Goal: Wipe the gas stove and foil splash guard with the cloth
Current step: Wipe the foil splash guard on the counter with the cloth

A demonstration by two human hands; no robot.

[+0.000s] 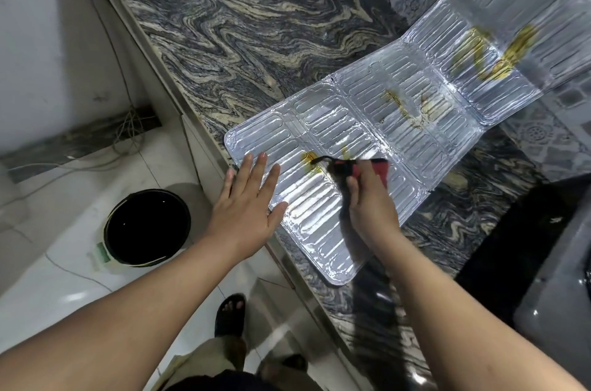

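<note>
The silver foil splash guard (399,109) lies unfolded flat across the marbled counter, its far panel bending up the tiled wall. Yellow greasy smears mark several panels. My left hand (248,202) is spread flat, fingers apart, pressing on the guard's near-left corner at the counter edge. My right hand (371,198) is closed around a red and black cloth (358,168), held down on the near panel beside a yellow smear (308,158). The cloth is motion-blurred. At the right edge a dark glossy surface (550,262) shows, probably the gas stove.
The marbled stone counter (240,22) stretches away to the upper left. On the white tiled floor below stands a bucket (147,227) with a dark inside. Loose wires (128,131) trail along the floor by the wall. My sandalled foot (230,314) is under the counter edge.
</note>
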